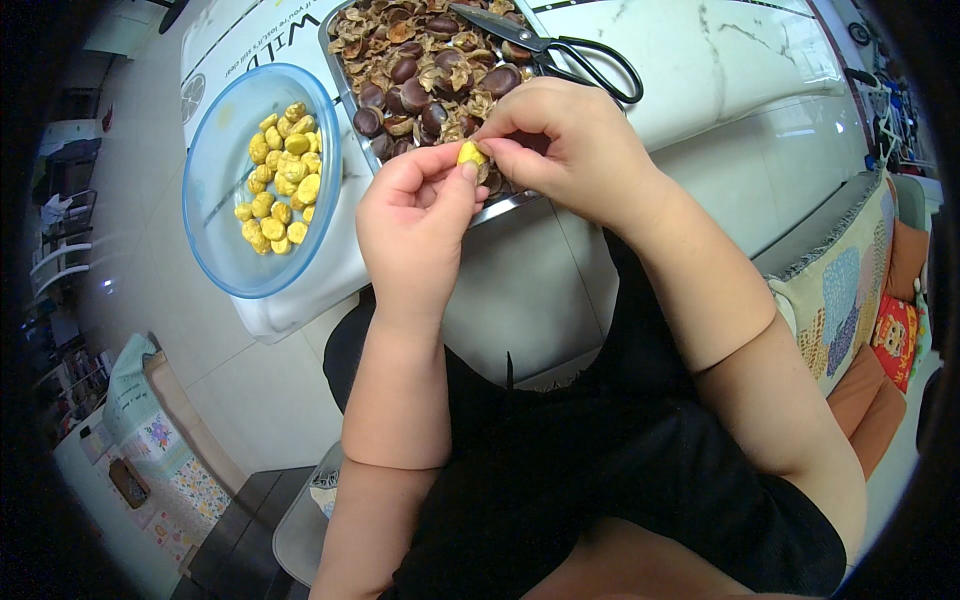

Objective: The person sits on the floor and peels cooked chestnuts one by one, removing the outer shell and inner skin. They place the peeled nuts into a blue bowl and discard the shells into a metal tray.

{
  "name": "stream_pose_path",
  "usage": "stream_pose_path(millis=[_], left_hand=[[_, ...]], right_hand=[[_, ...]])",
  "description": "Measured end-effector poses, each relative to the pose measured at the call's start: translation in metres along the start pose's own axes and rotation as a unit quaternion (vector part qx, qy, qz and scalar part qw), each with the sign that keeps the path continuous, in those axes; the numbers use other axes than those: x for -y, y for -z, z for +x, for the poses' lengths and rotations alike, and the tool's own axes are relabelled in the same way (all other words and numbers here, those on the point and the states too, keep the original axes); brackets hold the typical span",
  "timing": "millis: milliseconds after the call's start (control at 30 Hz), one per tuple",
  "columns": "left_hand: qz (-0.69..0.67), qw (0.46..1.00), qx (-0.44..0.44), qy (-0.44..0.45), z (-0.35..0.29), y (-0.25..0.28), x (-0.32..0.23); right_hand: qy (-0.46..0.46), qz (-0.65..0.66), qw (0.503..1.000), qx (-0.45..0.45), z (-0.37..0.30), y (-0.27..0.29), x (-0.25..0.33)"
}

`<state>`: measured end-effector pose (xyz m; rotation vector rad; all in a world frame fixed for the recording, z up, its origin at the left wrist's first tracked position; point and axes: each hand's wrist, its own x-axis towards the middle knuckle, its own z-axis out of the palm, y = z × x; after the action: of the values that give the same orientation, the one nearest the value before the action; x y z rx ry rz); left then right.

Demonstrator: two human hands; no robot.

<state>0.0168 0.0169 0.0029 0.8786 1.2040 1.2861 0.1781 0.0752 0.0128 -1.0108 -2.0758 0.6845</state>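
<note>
Between the fingertips of my left hand (420, 215) is a yellow chestnut kernel (471, 153), held over the near edge of a metal tray (515, 205). My right hand (570, 140) pinches at the kernel's right side with thumb and forefinger; a small brownish bit shows there, too small to make out well. Brown unpeeled chestnuts (404, 70) and loose shells (365, 40) fill the tray beneath. Left of my left hand stands a clear bluish bowl (215, 200) with several peeled yellow chestnuts (285, 180) in it.
Black-handled scissors (600, 62) lie across the tray's right edge, just beyond my right hand. The table has a white marbled cover (720, 60). A sofa with a patterned throw (835, 290) and a red cushion (893, 340) is on the right. A floral cloth (165, 450) shows at lower left.
</note>
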Motion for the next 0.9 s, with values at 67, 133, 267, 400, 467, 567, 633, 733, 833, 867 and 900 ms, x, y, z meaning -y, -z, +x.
stream_pose_path(millis=[67,133,267,400,467,567,633,733,833,867,900], left_hand=[[0.004,1.0,0.002,-0.005,-0.0004,-0.0005,0.0001],[0.011,1.0,0.003,-0.009,-0.0007,-0.0003,0.0004],[-0.004,1.0,0.004,0.003,-0.0009,-0.0003,-0.0006],[-0.008,1.0,-0.005,-0.004,-0.0005,0.0008,-0.0004],[-0.004,1.0,-0.01,-0.005,0.0002,0.0004,-0.0007],[0.009,1.0,-0.019,-0.004,-0.0002,-0.0015,-0.0018],[0.013,1.0,-0.019,-0.011,-0.0012,-0.0026,-0.0014],[0.028,0.999,-0.007,-0.029,-0.0012,-0.0009,0.0009],[0.005,1.0,0.0,-0.03,-0.0019,-0.0037,0.0014],[0.004,0.999,0.004,-0.033,-0.0018,-0.0034,0.0018],[0.002,0.999,0.008,-0.037,-0.0017,-0.0028,0.0024]], right_hand=[[0.005,-0.004,1.0,-0.003,-0.0003,-0.0009,-0.001],[0.014,-0.008,1.0,-0.006,-0.0005,-0.0017,-0.002],[0.007,-0.001,1.0,-0.012,-0.0004,-0.0024,-0.0025],[-0.043,0.039,0.998,0.003,-0.0009,-0.0011,-0.0013],[-0.018,0.029,0.999,-0.001,-0.0013,-0.0005,-0.0017],[0.005,-0.001,1.0,-0.008,-0.0019,-0.0018,-0.0007],[0.015,-0.021,1.0,-0.011,-0.0019,-0.0031,-0.0001],[0.023,-0.042,0.999,-0.01,-0.0015,-0.0043,0.0012],[0.02,-0.057,0.998,-0.018,-0.0012,-0.0045,0.0046],[0.018,-0.054,0.998,-0.025,-0.0012,-0.0048,0.0048],[0.017,-0.051,0.998,-0.031,-0.0012,-0.005,0.005]])
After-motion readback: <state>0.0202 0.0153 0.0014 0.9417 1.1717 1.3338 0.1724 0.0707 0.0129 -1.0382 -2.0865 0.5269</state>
